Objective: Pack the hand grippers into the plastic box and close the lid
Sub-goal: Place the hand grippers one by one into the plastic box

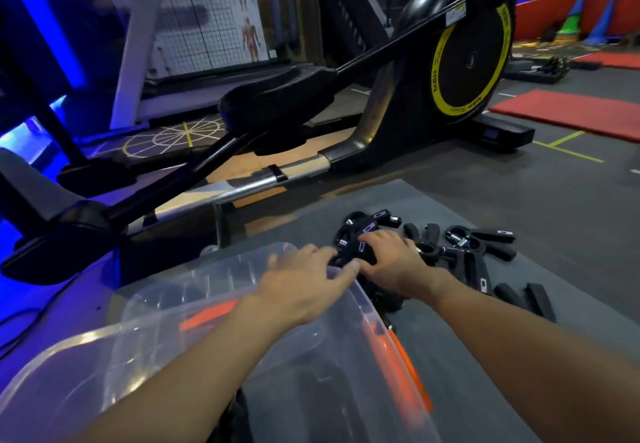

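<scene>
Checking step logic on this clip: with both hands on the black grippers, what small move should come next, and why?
Probably lift that bunch and bring it over the rim into the plastic box. The left hand and right hand both sit on the hand grippers, heaped beyond the open box; others lie loose on the mat.

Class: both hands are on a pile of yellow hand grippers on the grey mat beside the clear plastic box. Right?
No: the head view shows the hand grippers are black, not yellow. The left hand and right hand are on them; the rest holds.
</scene>
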Tool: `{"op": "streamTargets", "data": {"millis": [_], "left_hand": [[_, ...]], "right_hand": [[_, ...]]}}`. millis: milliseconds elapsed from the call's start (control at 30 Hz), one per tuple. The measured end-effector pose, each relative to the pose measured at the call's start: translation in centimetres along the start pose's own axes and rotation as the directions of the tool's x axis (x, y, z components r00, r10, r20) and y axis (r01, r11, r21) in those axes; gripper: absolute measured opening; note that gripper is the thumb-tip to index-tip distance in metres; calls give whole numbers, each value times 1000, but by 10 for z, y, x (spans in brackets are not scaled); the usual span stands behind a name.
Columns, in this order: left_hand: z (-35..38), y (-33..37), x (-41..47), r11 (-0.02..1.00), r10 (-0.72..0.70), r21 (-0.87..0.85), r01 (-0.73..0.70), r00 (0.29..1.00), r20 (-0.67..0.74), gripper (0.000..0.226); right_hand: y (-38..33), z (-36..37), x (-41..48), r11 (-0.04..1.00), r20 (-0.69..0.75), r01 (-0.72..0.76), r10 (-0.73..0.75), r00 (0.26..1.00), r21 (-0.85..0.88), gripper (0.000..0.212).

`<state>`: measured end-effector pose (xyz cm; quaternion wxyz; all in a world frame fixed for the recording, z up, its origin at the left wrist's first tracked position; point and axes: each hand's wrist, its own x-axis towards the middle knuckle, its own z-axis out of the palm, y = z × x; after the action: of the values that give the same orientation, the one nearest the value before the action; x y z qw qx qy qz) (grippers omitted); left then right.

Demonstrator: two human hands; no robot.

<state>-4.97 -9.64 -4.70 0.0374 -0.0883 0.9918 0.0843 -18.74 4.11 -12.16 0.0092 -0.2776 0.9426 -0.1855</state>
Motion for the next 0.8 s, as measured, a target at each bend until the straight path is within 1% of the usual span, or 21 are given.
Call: {"op": "streamTargets", "data": {"millis": [33, 100, 167, 267, 333, 400, 433, 500, 633, 800], "left_hand": [[1, 0, 1, 1000, -11, 8, 11, 1000, 29, 65], [2, -1, 2, 1000, -19, 5, 19, 999, 37, 61], [3, 0, 2, 1000, -21, 7, 21, 1000, 18, 58], [6, 0, 3, 999, -39, 23, 38, 999, 21, 65], [7, 0, 4, 999, -43, 26, 43, 999, 25, 70], [7, 0, 5, 999, -38, 30, 37, 999, 19, 71], [7, 0, 4, 999, -35, 31, 34, 999, 19, 71], [7, 1, 3, 999, -34, 26, 33, 999, 16, 70], [8, 0, 3, 999, -35, 31, 35, 999, 13, 68], [6, 3, 2, 999, -45, 28, 44, 999, 25, 68]], "right_hand": [[-3, 6, 13, 1000, 15, 28, -28, 1000, -11, 58], [-6, 16, 35, 997, 51, 74, -72, 996, -22, 63], [-5, 26, 52, 996, 104, 80, -76, 992, -38, 71], [-1, 41, 66, 987, 210, 80, -48, 977, -143, 76], [0, 49, 68, 947, 272, 124, -41, 961, -296, 71], [-1, 51, 68, 880, 310, 176, -35, 950, -441, 54], [-2, 51, 68, 863, 319, 184, -28, 947, -470, 48], [-3, 49, 67, 862, 336, 181, -13, 942, -474, 46], [-5, 42, 56, 873, 384, 190, -4, 923, -449, 49], [1, 41, 37, 875, 349, 208, -48, 936, -437, 46]]}}
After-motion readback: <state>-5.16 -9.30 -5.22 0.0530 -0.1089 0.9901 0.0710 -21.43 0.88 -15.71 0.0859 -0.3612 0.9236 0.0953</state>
